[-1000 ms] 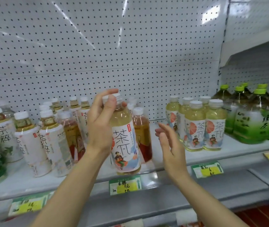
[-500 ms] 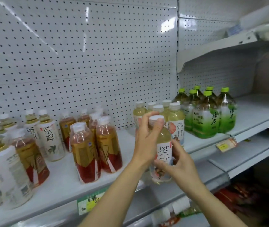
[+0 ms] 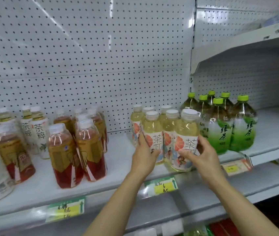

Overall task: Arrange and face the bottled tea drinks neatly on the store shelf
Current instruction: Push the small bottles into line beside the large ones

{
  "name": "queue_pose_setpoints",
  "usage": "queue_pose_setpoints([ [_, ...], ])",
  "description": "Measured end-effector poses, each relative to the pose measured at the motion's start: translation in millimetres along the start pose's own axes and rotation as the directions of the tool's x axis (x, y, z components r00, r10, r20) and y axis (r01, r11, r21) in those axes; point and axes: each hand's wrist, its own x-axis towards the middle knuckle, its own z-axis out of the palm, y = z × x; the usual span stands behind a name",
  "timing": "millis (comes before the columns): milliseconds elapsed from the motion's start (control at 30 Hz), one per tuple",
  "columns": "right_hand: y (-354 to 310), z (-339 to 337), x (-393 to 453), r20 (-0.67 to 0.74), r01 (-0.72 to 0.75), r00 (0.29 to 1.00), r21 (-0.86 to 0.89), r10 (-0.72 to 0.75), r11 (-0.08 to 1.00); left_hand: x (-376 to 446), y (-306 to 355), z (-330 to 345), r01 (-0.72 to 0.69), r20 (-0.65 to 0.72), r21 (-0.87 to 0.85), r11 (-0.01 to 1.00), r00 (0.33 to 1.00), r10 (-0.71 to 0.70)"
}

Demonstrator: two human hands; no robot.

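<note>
Two bare forearms enter from the six o'clock edge, each slim and tapering to a narrow wrist. No sleeve or cuff shows anywhere along their visible length.

The person's bare left hand [image 3: 143,156], toward nine o'clock of the pair, carries no ring, watch or band on the parts that show. The person's bare right hand [image 3: 201,155], toward three o'clock, is likewise unadorned, with short, plain fingernails. Motion blur softens finer detail on both.
</note>
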Motion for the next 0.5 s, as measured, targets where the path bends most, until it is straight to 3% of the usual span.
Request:
queue_pose_setpoints([
  [133,10.7,0.8,14.9,0.055,0.016,0.998,-0.034,-0.014,0.999,-1.0,3.0,7.1,0.03,-0.081,0.092,0.995,0.996,-0.022],
  [300,25.0,10.0,33.4,0.109,-0.017,0.994,-0.101,0.028,0.995,-3.5,10.7,10.2,0.068,-0.077,0.155,0.986,0.995,-0.057],
  [400,24.6,16.5,33.9,0.175,0.042,0.984,-0.14,-0.017,0.989,-6.9,9.0,8.5,0.051,-0.069,0.145,0.988,0.997,-0.042],
  [500,18.6,21.6,27.5,0.173,0.059,0.985,-0.193,-0.026,0.979,-15.2,5.2,0.7,-0.007,-0.063,0.304,0.953,0.998,0.028],
])
